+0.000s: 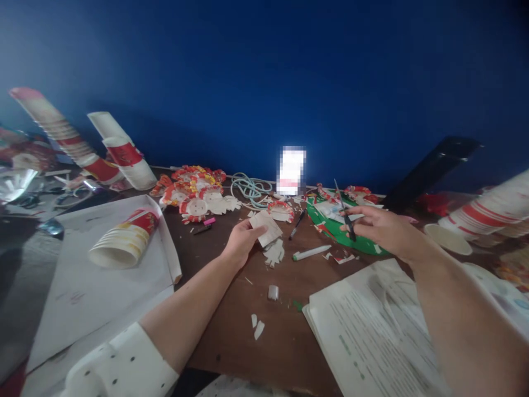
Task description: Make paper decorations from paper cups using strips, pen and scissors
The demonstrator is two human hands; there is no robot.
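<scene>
My left hand (242, 241) is closed on a small off-white piece of card (266, 229), thumb on top and fingers behind. Just below that card lie white cut-out pieces (274, 255) on the brown table. My right hand (378, 227) is raised over a round green sheet (363, 241), its fingers closed on a pair of scissors (350, 226) with dark handles. The thin blades point up and away from me. Between my hands lie a dark pen (296, 225) and a white marker with a green end (311, 252).
Left, stacked paper cups (124, 242) lie in an open white box (111, 300). Red-and-white cut-outs (194, 193) and a pale blue cord (252, 188) lie farther back. A lit phone (291, 171) stands by the blue wall. Printed papers (367, 331) lie front right; more cups (491, 204) lie beyond.
</scene>
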